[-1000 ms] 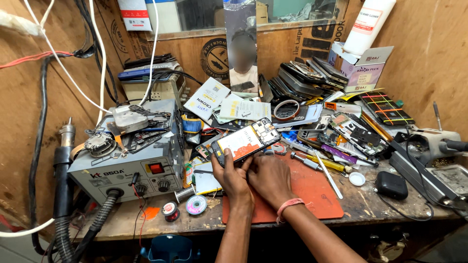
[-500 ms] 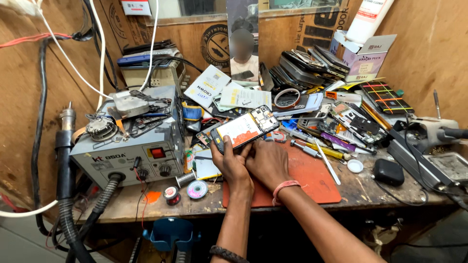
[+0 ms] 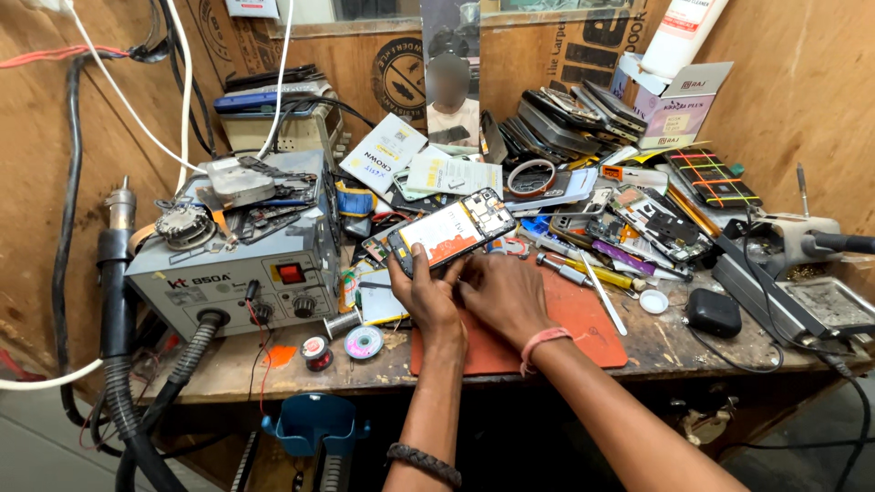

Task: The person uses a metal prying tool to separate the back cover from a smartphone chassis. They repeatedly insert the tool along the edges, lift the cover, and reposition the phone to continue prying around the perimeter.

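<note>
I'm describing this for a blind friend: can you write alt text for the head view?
Two hands, left hand and right hand, hold an opened phone above an orange mat on a cluttered wooden workbench, beside a grey hot-air station.

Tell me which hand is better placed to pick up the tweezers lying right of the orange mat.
Right. The right hand lies on the orange mat, nearer the tweezers; the left hand has its grip on the opened phone, propping it up.

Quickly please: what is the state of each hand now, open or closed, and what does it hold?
Left hand: closed on the opened phone, holding its lower end.
Right hand: fingers curled beside the phone; whether it grips cannot be told.
</note>
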